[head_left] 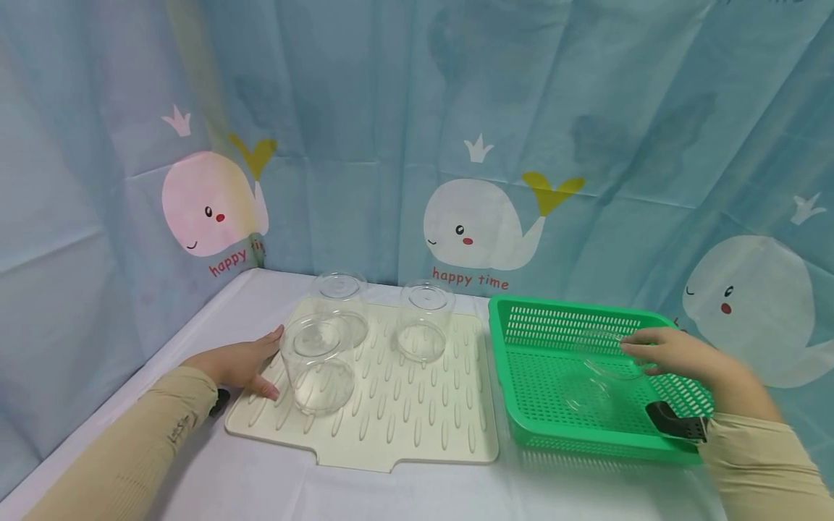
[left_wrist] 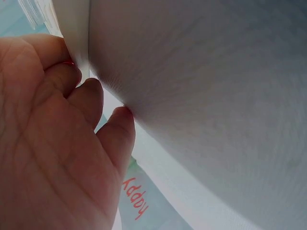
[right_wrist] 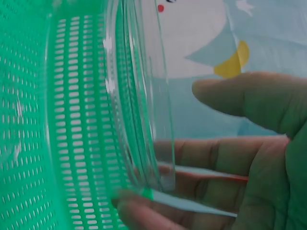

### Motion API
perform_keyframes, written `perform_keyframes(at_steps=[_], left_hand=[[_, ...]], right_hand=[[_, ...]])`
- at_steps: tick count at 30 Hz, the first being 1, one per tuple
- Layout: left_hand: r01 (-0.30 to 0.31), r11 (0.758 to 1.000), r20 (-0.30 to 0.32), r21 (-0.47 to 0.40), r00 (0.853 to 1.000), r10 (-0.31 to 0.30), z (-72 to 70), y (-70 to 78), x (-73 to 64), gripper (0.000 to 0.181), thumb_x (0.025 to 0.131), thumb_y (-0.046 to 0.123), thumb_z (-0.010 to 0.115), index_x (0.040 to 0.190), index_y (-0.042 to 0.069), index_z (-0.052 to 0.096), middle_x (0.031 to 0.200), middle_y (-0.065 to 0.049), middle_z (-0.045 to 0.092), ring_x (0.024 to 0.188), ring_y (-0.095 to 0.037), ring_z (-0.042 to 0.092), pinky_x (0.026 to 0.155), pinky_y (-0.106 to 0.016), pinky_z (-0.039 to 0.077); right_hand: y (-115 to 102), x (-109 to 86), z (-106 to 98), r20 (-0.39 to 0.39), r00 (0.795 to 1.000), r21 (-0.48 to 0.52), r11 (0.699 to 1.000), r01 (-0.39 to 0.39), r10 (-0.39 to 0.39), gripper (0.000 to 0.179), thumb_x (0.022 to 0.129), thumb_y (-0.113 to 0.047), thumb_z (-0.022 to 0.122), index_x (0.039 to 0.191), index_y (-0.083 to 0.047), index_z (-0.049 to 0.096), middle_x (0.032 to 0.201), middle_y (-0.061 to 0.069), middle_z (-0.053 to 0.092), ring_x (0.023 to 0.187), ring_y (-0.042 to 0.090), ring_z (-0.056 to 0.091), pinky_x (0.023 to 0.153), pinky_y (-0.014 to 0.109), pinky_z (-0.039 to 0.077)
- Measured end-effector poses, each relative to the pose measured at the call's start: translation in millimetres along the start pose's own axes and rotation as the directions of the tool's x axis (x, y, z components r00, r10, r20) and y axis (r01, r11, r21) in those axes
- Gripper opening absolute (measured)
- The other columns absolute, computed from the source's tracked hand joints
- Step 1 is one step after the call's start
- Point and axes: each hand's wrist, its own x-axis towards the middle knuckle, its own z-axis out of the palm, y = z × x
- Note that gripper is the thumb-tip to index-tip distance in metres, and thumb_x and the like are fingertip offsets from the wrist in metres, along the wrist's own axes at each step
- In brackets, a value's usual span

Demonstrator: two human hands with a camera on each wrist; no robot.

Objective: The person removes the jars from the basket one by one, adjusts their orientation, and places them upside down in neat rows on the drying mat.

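Note:
My left hand (head_left: 237, 365) rests at the left edge of a cream draining board (head_left: 417, 427) with raised ridges. In the left wrist view, its fingers (left_wrist: 88, 96) touch near the board's edge. On the board stand three clear cylindrical containers: one in front (head_left: 322, 383), one behind it (head_left: 339, 289) and one to the right (head_left: 425, 340). Over the green basket (head_left: 498, 347), my right hand (head_left: 674, 354) reaches a clear, shallow round piece (right_wrist: 139, 96). Its fingers lie behind the rim; the thumb (right_wrist: 220, 93) stands apart from it.
Another clear round piece (head_left: 586, 394) lies low in the basket. A white cloth (head_left: 260, 477) covers the table. Behind hangs a blue curtain (head_left: 365, 94) printed with whales. A black wrist mount (head_left: 674, 423) sits on the right wrist, over the basket's rim.

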Motion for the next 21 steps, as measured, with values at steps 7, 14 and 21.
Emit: perform_keyframes(at_steps=[7, 14, 21], left_hand=[[0.015, 1.0, 0.009, 0.005, 1.0, -0.015, 1.2, -1.3, 1.6, 0.133, 0.052, 0.062, 0.071, 0.142, -0.011, 0.005, 0.147, -0.03, 0.007, 0.133, -0.045, 0.016, 0.106, -0.055, 0.017], [0.027, 1.0, 0.017, 0.003, 0.999, -0.027, 1.4, 0.2, 1.7, 0.134, 0.053, 0.062, 0.071, 0.142, -0.01, 0.003, 0.147, -0.03, 0.006, 0.133, -0.045, 0.016, 0.106, -0.055, 0.017], [0.033, 0.999, 0.015, -0.018, 0.999, -0.033, 0.8, 1.4, 0.2, 0.134, 0.052, 0.06, 0.073, 0.142, -0.01, 0.003, 0.147, -0.03, 0.006, 0.133, -0.046, 0.015, 0.106, -0.056, 0.016]], right_hand=[[-7.3, 11.1, 6.4, 0.034, 0.998, 0.193, 0.98, 0.052, -0.06, 0.055, 0.093, -0.016, 0.051, 0.137, 0.005, 0.024, 0.133, 0.036, 0.031, 0.108, 0.037, 0.052, 0.083, 0.041, 0.051], [-11.3, 15.2, 13.5, 0.147, 0.986, 0.224, 0.973, 0.048, -0.082, 0.078, 0.09, -0.023, 0.058, 0.145, 0.003, 0.01, 0.144, 0.033, 0.014, 0.125, 0.049, 0.031, 0.089, 0.043, 0.047], [-16.5, 16.9, 17.5, 0.206, 0.959, 0.213, 0.966, 0.148, -0.193, 0.084, 0.086, -0.014, 0.063, 0.144, 0.004, 0.006, 0.144, 0.035, 0.011, 0.123, 0.052, 0.032, 0.085, 0.044, 0.048]])
